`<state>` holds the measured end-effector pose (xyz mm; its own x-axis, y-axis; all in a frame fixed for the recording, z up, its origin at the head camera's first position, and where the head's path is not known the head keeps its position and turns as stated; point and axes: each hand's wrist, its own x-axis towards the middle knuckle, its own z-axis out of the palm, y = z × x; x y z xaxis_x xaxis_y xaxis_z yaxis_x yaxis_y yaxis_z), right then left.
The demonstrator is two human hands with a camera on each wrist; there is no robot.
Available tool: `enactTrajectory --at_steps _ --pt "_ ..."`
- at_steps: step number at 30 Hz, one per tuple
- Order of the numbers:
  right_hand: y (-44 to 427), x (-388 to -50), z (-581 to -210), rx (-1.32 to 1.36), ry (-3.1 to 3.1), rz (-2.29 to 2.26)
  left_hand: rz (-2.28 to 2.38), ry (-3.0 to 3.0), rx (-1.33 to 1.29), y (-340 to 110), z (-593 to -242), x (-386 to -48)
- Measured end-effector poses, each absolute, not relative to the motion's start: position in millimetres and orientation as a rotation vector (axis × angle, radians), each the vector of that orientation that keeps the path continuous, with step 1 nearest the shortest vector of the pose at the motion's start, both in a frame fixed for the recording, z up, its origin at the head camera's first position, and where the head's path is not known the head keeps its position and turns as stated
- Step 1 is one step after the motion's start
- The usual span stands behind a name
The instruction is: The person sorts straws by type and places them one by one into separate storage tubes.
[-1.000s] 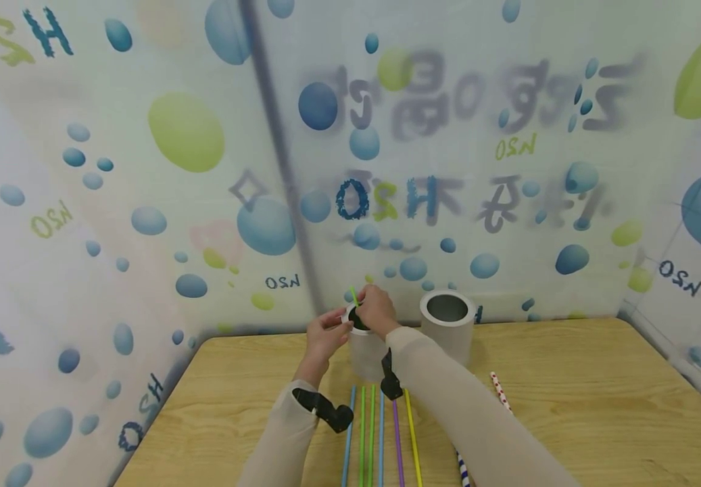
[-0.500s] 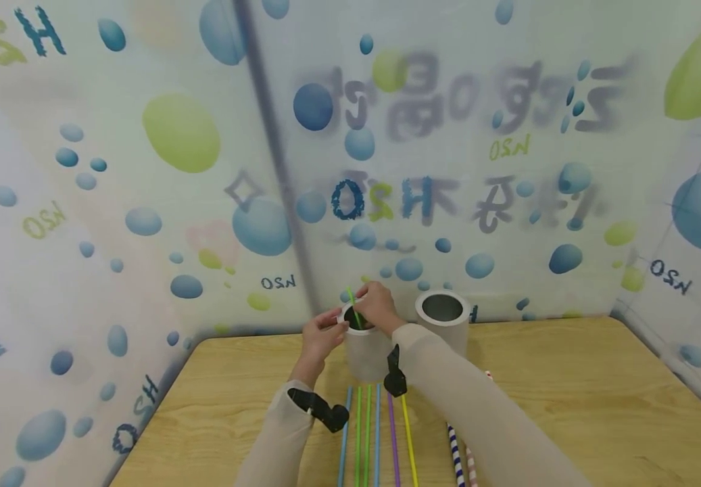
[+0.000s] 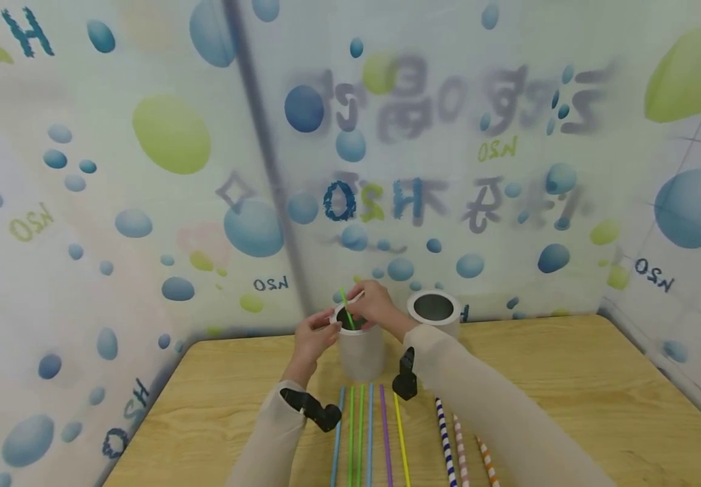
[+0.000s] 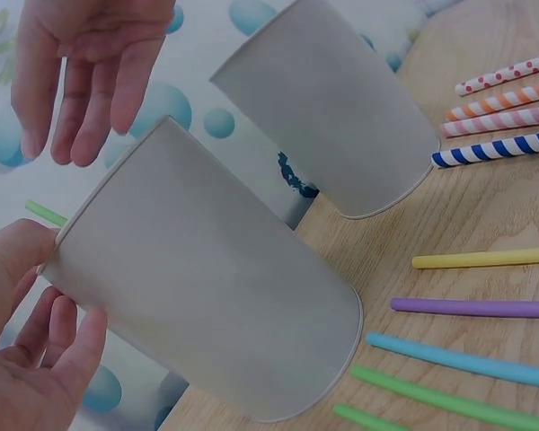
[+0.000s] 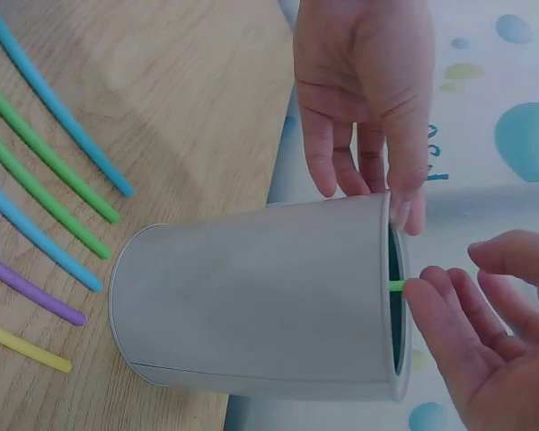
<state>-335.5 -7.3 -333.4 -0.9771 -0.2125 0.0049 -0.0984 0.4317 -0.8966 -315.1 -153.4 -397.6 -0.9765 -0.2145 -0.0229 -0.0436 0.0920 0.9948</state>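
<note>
A light grey cylindrical pot (image 3: 362,355) stands upright on the table, its dark inside partly visible. At its left rim, my left hand (image 3: 315,338) grips the edge with the thumb and fingers. Inside leans a green straw (image 3: 347,308), its top above the rim. My right hand (image 3: 376,302) is over the right side of the opening, fingers spread and loosely bent. In the right wrist view, the green straw (image 5: 396,286) lies near a fingertip of that hand, not pinched; whether they touch I cannot tell.
A second grey pot (image 3: 434,308) stands behind my right forearm. Plain straws lie in a row in front: blue, green, purple (image 3: 385,433) and yellow (image 3: 401,439). Patterned paper straws, including a blue-striped one (image 3: 445,443), lie farther right. A printed curtain (image 3: 204,203) borders the wooden table (image 3: 228,379).
My right hand's fingers have come away from the green straw and shifted toward the pot's right side. More of the straw shows. My left hand stays at the rim; the head view has turned slightly right.
</note>
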Motion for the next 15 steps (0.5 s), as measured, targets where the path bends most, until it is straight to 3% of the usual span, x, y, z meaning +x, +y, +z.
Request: enactTrajectory --at_steps 15 --pt "30.6 -309.8 -334.0 -0.411 2.399 -1.628 -2.009 -2.252 0.285 -152.2 -394.0 -312.9"
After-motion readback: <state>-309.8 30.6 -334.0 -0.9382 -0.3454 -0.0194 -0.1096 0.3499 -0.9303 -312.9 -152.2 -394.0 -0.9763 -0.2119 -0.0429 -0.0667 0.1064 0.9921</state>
